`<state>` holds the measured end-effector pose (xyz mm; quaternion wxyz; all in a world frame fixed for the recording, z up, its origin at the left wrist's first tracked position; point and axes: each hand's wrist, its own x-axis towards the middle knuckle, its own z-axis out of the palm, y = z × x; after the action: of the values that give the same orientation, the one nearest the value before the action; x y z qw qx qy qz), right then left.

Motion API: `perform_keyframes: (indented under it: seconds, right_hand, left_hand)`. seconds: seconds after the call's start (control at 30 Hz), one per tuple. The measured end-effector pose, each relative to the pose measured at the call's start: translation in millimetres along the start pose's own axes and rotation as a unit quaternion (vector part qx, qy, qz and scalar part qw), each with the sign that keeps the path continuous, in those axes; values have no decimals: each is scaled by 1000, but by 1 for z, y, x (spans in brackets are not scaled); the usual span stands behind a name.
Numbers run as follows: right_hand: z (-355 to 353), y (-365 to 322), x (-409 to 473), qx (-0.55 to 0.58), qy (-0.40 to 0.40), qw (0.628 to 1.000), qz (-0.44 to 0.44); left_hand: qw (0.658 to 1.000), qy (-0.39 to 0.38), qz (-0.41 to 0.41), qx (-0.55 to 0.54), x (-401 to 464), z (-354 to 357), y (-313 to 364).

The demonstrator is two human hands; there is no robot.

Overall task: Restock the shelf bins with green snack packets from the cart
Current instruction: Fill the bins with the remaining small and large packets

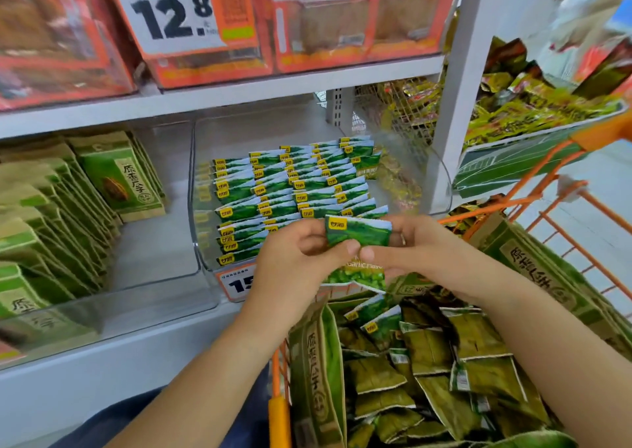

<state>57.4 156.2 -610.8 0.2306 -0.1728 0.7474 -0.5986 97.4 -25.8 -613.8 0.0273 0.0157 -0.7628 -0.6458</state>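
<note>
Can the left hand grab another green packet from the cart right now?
Probably not yet. The left hand and right hand both grip a green packet. The cart's loose packets lie uncovered just below, so nothing else blocks it.

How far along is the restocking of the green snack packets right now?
Mostly done: the clear bin already holds rows of green packets. Both hands, left hand and right hand, hold a small stack of packets. Loose packets remain in the cart.

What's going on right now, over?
Left hand and right hand both grip one green packet. Held before the clear bin, above the cart. Nothing blocking.
</note>
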Motion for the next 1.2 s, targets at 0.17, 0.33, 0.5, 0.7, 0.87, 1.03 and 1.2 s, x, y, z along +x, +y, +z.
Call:
perform_keyframes:
  seconds: [0.17,0.33,0.5,0.7,0.87,1.03,1.2]
  right_hand:
    - [-2,4,2,30,74,995,-63]
    - [-3,4,-1,-145,230,955,-117]
    - [-27,19,3,-465,270,840,-75]
    - [-31,45,16,-544,235,804,-44]
    - [-30,48,19,-529,255,807,-65]
    - [-35,50,22,-512,247,818,-85]
    - [-37,52,23,-513,254,814,-103]
  left_hand:
    - [991,-63,10,121,17,-2,15]
    - [943,-197,-43,263,54,2,41]
    - [970,-89,-21,224,104,17,50]
    - [959,11,56,279,176,55,24]
    - [923,54,51,378,217,80,-4]
    - [863,21,95,496,236,87,-22]
    - [779,12,114,617,243,96,-29]
